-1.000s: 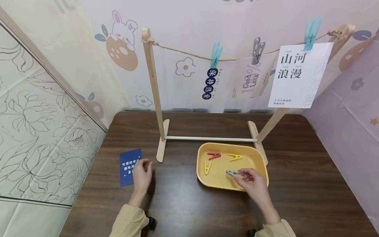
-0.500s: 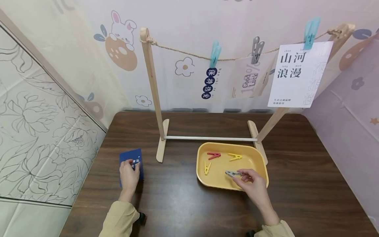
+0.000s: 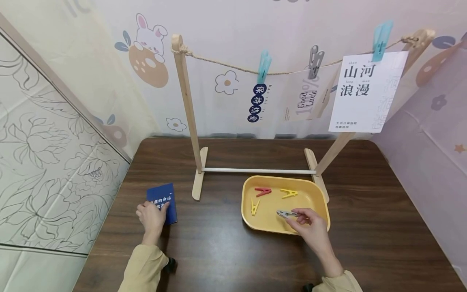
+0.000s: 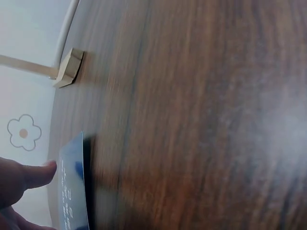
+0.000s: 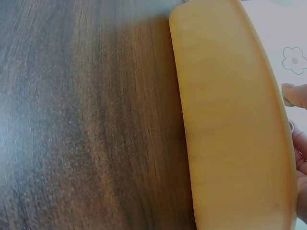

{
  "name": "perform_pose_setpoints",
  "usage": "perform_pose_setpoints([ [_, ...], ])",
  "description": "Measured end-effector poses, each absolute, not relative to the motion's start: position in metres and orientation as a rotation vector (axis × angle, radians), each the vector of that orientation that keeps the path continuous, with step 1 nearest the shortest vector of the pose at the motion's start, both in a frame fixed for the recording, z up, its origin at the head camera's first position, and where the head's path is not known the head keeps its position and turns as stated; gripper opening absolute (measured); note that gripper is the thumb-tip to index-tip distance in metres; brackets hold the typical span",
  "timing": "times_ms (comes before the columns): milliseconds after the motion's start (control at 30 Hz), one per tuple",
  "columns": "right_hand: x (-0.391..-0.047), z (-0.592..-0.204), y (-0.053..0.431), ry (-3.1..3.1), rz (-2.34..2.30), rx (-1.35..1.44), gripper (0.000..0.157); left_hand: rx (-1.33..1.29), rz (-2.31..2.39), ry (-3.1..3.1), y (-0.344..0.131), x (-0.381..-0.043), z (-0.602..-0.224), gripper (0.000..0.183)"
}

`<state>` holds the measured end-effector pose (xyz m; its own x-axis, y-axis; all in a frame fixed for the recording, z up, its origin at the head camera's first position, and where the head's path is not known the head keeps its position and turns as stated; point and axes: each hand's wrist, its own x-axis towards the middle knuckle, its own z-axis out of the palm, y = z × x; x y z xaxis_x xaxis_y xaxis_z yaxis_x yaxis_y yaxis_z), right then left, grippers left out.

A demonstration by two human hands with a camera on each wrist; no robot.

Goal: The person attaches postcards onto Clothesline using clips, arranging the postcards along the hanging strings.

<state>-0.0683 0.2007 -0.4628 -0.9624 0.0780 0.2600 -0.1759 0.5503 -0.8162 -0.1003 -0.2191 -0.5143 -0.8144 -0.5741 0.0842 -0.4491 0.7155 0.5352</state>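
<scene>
In the head view my left hand [image 3: 151, 217] reaches over a dark blue card [image 3: 165, 198] with white characters, lying at the left of the table. The fingers are at its left edge and the thumb is over its face, spread apart from them. The left wrist view shows the blue card [image 4: 73, 182] edge-on beside a digit of this hand, a dark shadow along it. Over the yellow basin [image 3: 249, 225], my right hand [image 3: 313, 227] pinches a grey clothespin [image 3: 285, 213] between thumb and fingers. In the right wrist view the basin wall [image 5: 235, 120] hides part of that hand.
One red clothespin [image 3: 263, 191] and two yellow ones lie in the basin. Behind stands a wooden rack [image 3: 187, 101] with a rope [image 3: 222, 63]. Blue clothespins [image 3: 264, 67] and a grey one [image 3: 315, 63] hold cards on it, including a white card [image 3: 365, 105] at the right.
My left hand has moved left across the blue card, from its right side to its left edge. The right hand stays over the basin with the grey clothespin.
</scene>
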Motion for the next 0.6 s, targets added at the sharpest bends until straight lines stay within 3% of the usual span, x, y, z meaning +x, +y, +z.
perform_pose_setpoints([
  [600, -0.065, -0.453, 0.196, -2.523, 1.373, 0.071, 0.025, 0.878, -0.615, -2.859, -0.230, -0.110, -0.511, 0.085],
])
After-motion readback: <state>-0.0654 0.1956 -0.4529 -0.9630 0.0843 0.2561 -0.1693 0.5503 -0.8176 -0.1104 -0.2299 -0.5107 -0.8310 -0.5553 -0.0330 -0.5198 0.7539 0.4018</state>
